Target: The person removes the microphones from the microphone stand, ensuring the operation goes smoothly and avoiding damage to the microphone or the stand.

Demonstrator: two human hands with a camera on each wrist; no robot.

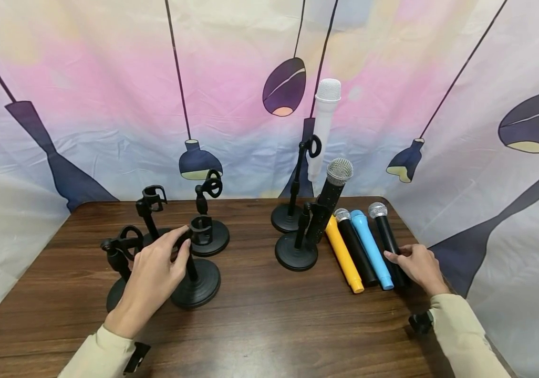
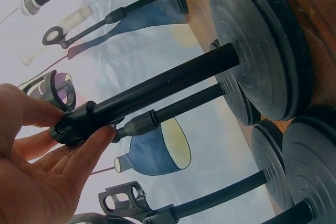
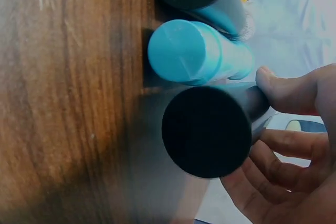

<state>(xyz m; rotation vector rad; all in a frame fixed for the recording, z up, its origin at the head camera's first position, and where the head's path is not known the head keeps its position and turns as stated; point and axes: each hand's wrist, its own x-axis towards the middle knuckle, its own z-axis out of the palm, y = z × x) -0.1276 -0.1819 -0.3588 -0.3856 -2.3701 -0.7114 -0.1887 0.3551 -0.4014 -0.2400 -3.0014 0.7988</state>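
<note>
My left hand point(image 1: 158, 270) pinches the top joint of a black desktop microphone stand point(image 2: 168, 85) between thumb and fingers. This stand's round base point(image 1: 198, 283) is on the table, and its open clip point(image 1: 200, 230) sticks out past my fingertips. At the right, my right hand point(image 1: 418, 265) grips the lower body of a black microphone point(image 1: 385, 228) with a silver mesh head. In the right wrist view its dark round end point(image 3: 206, 132) faces the camera, with the thumb on one side and fingers on the other. A blue microphone point(image 1: 372, 251) lies just left of it.
Several other stands point(image 1: 210, 236) cluster around my left hand. Another black microphone point(image 1: 356, 252) and a yellow one point(image 1: 343, 254) lie beside the blue one. Two stands at centre right bear a white microphone point(image 1: 324, 121) and a speckled black one point(image 1: 327, 205). Patterned cloth point(image 1: 241, 105) hangs behind the table point(image 1: 260, 325).
</note>
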